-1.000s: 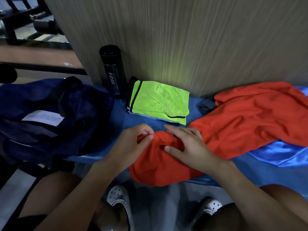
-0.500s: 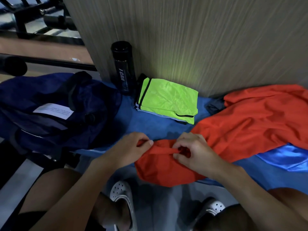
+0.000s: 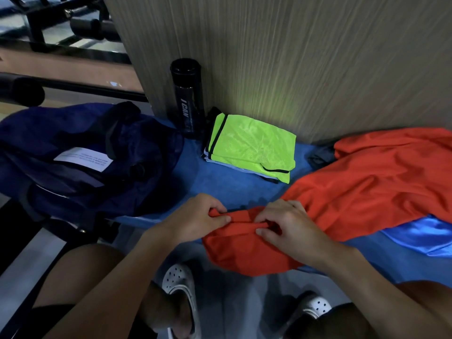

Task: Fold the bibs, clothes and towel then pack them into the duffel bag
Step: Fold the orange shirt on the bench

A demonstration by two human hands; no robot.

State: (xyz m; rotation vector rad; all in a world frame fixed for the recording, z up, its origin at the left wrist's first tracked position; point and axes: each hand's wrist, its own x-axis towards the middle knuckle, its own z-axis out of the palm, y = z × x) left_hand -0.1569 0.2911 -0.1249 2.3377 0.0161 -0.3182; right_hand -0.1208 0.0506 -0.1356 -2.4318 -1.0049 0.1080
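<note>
Navy duffel bag (image 3: 73, 155) fills the blue surface's (image 3: 232, 189) left end, with bare room beside it up to the folded green bibs (image 3: 252, 145). Left hand (image 3: 198, 218) and right hand (image 3: 291, 226) have their fingers curled, pinching the orange garment's (image 3: 367, 182) edge, which overhangs the near rim

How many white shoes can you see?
2. The left shoe is on the floor below the left hand, which grips the orange cloth; the right shoe peeks out at lower right, partly hidden.
</note>
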